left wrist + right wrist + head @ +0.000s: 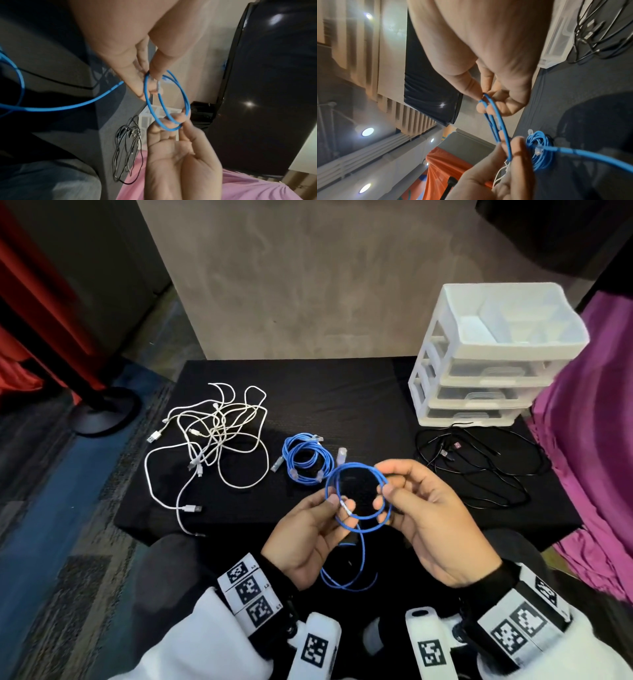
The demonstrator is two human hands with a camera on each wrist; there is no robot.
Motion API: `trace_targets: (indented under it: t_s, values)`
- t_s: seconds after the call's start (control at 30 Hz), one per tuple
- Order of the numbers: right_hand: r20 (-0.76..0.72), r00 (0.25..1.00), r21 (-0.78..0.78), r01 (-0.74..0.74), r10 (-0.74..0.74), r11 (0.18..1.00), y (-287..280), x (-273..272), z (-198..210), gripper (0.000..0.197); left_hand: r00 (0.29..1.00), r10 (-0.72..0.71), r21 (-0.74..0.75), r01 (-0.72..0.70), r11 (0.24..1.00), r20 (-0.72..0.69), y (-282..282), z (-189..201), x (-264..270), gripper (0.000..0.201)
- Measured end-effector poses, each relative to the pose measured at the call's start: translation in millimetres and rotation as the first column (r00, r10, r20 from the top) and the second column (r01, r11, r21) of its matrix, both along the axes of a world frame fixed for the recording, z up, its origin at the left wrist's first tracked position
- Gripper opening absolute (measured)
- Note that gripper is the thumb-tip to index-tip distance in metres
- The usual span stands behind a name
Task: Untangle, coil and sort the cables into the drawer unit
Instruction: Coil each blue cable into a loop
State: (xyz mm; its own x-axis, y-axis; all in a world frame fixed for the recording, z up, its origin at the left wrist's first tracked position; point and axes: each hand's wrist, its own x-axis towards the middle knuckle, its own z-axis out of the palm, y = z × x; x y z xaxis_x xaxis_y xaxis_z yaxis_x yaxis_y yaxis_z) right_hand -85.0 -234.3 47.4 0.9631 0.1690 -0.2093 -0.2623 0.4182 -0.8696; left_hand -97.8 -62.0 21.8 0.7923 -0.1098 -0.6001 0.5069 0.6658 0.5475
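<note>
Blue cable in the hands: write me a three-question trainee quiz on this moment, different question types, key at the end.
1. True or false: both the left hand and the right hand hold the blue cable.
2. Which cables lie nearest the drawer unit: (a) white cables, (b) black cables, (c) coiled blue cables?
3. Fill in: the held cable's uncoiled tail hangs ____ the hands.

Key
1. True; each hand pinches one side of the loop.
2. b; they lie on the black table right in front of the unit.
3. Below.
</note>
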Motion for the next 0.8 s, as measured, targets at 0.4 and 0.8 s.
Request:
trace_targets:
  t_s: [0.4,0.8]
  values:
    - [-0.041,0.999,-0.216,-0.008,-0.001,0.976,0,-1,-18,0.011,0.975,-0.193,0.112,0.181,0.977,0.107,2,15,-7,0.023]
    - [-0.117,0.99,0.017,-0.075,0.077,0.997,-2,-2,-16,0.016,0.953,-0.187,0.152,0.154,0.976,0.24,-1,23,-11,0.05]
